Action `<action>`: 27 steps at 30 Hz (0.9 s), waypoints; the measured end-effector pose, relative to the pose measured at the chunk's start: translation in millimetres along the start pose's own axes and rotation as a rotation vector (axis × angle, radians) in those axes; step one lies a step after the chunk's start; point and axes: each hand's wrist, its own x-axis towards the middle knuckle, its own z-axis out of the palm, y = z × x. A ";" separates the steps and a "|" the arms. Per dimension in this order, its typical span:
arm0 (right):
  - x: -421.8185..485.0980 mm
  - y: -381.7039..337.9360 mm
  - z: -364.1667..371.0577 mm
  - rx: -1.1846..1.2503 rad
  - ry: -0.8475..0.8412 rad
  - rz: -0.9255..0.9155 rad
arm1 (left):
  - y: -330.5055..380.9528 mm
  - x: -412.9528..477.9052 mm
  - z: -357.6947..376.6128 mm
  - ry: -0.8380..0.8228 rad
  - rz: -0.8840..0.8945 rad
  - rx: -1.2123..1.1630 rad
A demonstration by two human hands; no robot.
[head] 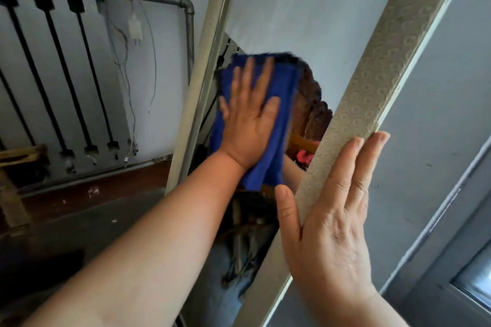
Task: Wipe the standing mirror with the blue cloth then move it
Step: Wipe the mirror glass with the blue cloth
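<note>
The standing mirror (pixel 297 21) leans tilted in front of me, framed in pale patterned beige. My left hand (pixel 249 117) lies flat, fingers spread, pressing the folded blue cloth (pixel 281 93) against the glass near its left frame edge. My right hand (pixel 329 220) holds the mirror's right frame strip (pixel 372 93), thumb on the glass side and fingers laid along the outer side. The glass reflects a person behind the cloth.
A grey radiator (pixel 53 66) with dark slots stands on the left wall, with a metal pipe (pixel 186 21) and dangling wires beside the mirror. A dark floor lies below. A grey wall and a window frame (pixel 457 260) are at the right.
</note>
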 end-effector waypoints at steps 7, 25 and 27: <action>-4.7 2.9 0.2 -0.037 -0.025 0.017 | -98.5 -130.0 16.7 0.030 -0.963 -0.137; -44.7 13.5 3.8 -0.057 -0.085 -0.012 | -57.3 -115.2 20.4 0.044 -0.776 -0.079; -46.0 11.2 4.3 -0.048 -0.089 0.008 | -58.7 -149.5 21.1 0.059 -0.948 -0.167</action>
